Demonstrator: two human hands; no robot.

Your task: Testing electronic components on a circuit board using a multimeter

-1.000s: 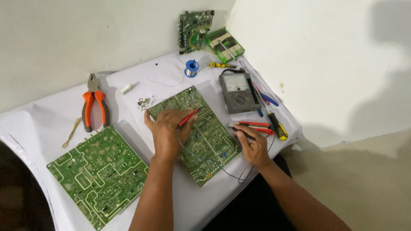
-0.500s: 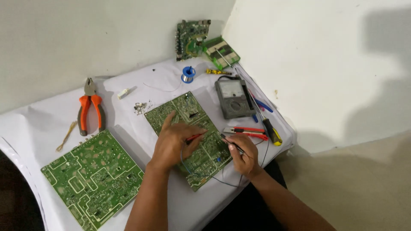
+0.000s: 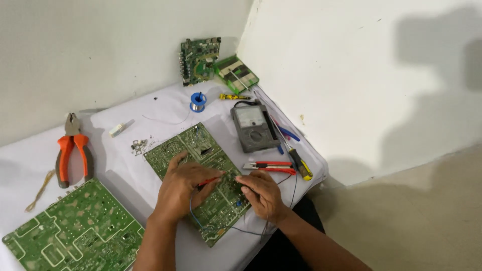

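The left hand (image 3: 183,190) pinches a red test probe (image 3: 208,182) between thumb and fingers, pen-fashion, its tip angled down to the right onto the green circuit board (image 3: 201,180) that lies flat in front of the person; the low slant seems meant to steady the tip on a small solder point. The right hand (image 3: 261,193) is curled close around what appears to be a second, dark probe, though the fingers hide most of it, so how it is gripped cannot be told for sure. Both hands rest on the board's near half, tips close together, which suits touching two neighbouring points at once. Thin dark leads (image 3: 241,230) loop off the board's near edge below the hands, slack enough not to tug.

Just beyond the board, within easy glance, lies a grey analogue meter (image 3: 253,128), dial up. Beside it are a yellow-handled screwdriver (image 3: 300,164) and a red utility knife (image 3: 271,166). Farther back sit a blue solder spool (image 3: 198,102) and a small circuit board (image 3: 200,60) leaning on the wall. To the left lie orange pliers (image 3: 73,155) and a second large green board (image 3: 75,231), all on the white table cover (image 3: 150,110)
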